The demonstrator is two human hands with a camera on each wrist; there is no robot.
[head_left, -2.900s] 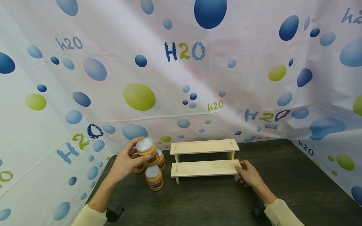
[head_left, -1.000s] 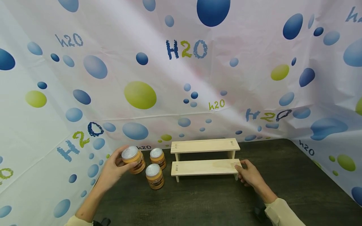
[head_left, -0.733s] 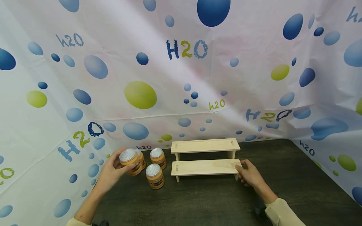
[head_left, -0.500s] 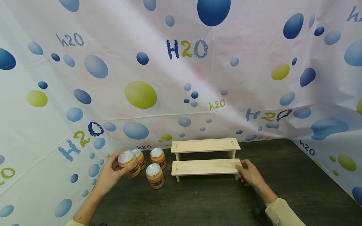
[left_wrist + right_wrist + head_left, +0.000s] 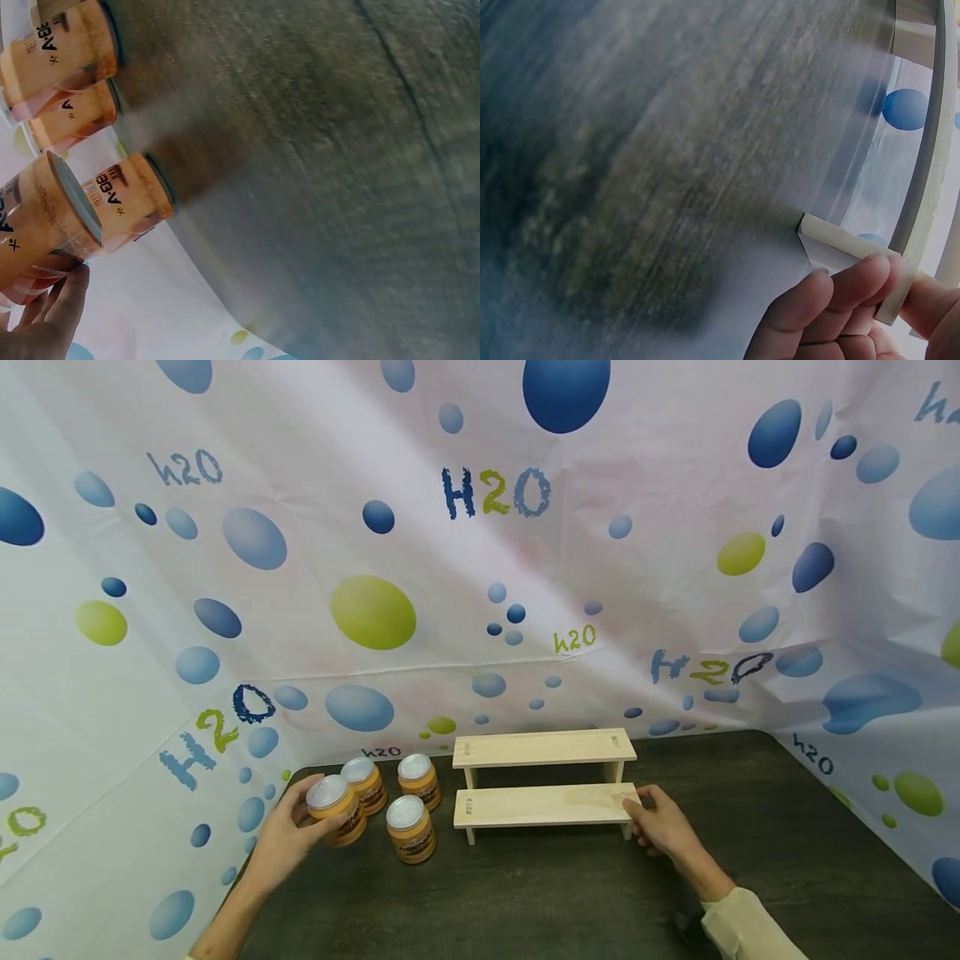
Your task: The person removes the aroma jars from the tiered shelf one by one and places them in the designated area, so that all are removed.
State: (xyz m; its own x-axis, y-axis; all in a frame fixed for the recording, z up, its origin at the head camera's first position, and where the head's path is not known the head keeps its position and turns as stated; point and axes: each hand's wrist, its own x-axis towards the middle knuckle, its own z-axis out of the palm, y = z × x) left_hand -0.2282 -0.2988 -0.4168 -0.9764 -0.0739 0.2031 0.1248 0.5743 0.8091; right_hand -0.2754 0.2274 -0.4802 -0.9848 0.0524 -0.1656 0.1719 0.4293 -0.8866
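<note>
Four orange jars and one wooden step shelf on a dark table.

The left hand (image 5: 288, 839) is wrapped around one orange jar (image 5: 332, 807) with a silver lid, at the left (three more jars (image 5: 409, 827) stand just beside it). The right hand (image 5: 663, 828) pinches the right end of the two-step wooden shelf (image 5: 543, 804). Both steps hold nothing. A bubble-print sheet (image 5: 480, 552) hangs behind the dark table (image 5: 570, 893).

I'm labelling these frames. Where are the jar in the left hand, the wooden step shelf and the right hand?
held jar (image 5: 327, 791), head view, on its silver lid.
wooden step shelf (image 5: 543, 806), head view, on the lower step's top.
right hand (image 5: 663, 828), head view, on its back.
</note>
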